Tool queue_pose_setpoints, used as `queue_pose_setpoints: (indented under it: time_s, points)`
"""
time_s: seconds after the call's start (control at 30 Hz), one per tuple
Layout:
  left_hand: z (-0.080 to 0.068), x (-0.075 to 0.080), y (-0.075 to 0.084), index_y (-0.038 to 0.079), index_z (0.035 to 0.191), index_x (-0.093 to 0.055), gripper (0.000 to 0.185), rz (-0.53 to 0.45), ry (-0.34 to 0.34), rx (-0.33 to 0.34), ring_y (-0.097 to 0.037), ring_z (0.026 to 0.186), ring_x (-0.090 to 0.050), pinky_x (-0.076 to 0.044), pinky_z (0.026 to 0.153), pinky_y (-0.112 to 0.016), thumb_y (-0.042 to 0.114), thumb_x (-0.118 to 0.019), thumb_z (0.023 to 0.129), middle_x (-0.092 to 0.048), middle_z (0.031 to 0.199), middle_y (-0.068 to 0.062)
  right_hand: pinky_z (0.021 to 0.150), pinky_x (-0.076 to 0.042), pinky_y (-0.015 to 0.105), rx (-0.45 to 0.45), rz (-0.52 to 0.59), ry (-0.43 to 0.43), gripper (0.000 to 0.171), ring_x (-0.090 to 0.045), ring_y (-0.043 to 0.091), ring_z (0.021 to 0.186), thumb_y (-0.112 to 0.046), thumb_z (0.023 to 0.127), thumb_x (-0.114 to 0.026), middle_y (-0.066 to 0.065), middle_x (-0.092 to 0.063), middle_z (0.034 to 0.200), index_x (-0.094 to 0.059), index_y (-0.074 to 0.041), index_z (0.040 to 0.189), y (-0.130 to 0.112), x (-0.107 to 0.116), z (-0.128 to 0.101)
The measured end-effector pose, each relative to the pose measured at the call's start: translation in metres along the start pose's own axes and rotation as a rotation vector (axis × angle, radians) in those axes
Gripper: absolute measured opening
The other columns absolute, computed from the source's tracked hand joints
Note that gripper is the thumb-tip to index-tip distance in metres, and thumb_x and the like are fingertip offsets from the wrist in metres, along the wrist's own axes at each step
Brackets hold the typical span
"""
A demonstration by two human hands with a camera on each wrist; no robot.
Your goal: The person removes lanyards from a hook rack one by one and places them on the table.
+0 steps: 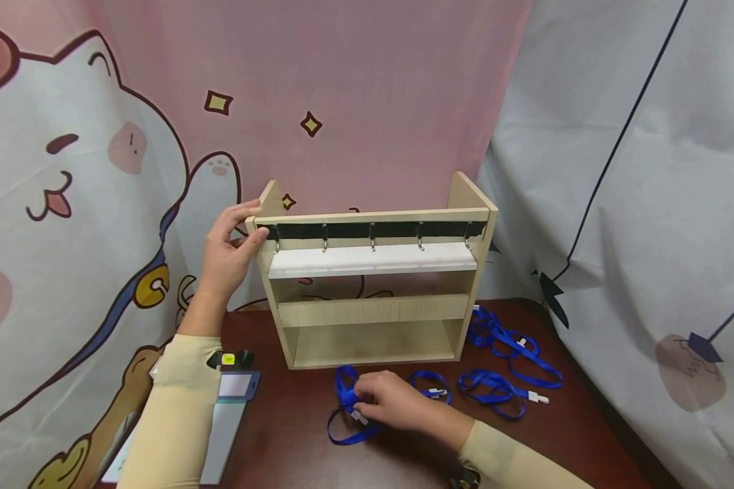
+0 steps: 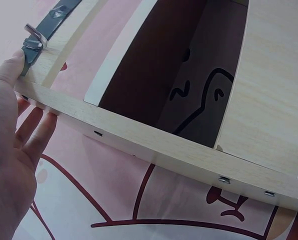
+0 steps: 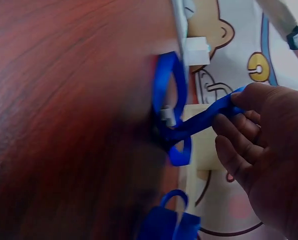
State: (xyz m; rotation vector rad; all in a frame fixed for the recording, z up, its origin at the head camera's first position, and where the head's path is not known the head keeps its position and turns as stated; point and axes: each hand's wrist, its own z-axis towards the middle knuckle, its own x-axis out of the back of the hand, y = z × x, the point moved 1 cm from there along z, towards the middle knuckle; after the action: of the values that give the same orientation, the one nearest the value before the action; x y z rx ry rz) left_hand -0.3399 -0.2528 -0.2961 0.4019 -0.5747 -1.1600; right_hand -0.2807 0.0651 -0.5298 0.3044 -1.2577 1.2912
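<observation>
From the head view, the left hand (image 1: 229,248) grips the top left corner of a pale wooden rack (image 1: 373,312), thumb on its front edge. The rack stands at the back of the dark wood-grain table (image 1: 293,441), with open tabletop in front. The right hand (image 1: 388,401) pinches a blue lanyard (image 1: 345,414) there.

Left wrist: fingers (image 2: 36,132) wrap the rack's smooth side board (image 2: 154,147).

Right wrist: fingertips (image 3: 234,127) pinch the flat woven lanyard (image 3: 199,122).
</observation>
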Motion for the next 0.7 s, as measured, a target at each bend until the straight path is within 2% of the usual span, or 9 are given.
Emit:
queue_pose_setpoints:
  time_s: [0.13, 0.3, 0.7]
  points:
    - [0.0, 0.001, 0.0, -0.01, 0.136, -0.068, 0.034, -0.005, -0.007, 0.0, -0.007, 0.128, -0.059, -0.058, 0.084, -0.015, -0.005, -0.074, 0.103, -0.061, 0.153, -0.022, 0.067, -0.038, 0.013, -0.03, -0.063, -0.068, 0.03, -0.044, -0.001, 0.074, -0.006, 0.096, -0.084, -0.012, -0.056, 0.083, -0.061, -0.019, 0.081, 0.005, -0.007, 0.001]
    - [0.001, 0.001, -0.001, -0.01, 0.136, -0.068, 0.034, -0.012, -0.006, -0.005, -0.006, 0.127, -0.059, -0.058, 0.084, -0.015, -0.006, -0.074, 0.102, -0.062, 0.152, -0.023, 0.075, -0.044, 0.021, -0.099, -0.134, -0.137, 0.027, -0.048, -0.001, 0.077, -0.013, 0.097, -0.084, -0.018, -0.057, 0.086, -0.063, -0.023, 0.082, 0.01, -0.014, 0.002]
    - [0.0, 0.001, -0.002, -0.01, 0.135, -0.068, 0.034, -0.021, 0.0, -0.008, -0.006, 0.126, -0.06, -0.058, 0.084, -0.015, -0.007, -0.074, 0.101, -0.062, 0.152, -0.024, 0.073, -0.046, 0.017, -0.125, -0.129, -0.114, 0.017, -0.055, -0.001, 0.08, -0.011, 0.095, -0.085, -0.015, -0.065, 0.089, -0.073, -0.019, 0.088, 0.018, -0.022, 0.0]
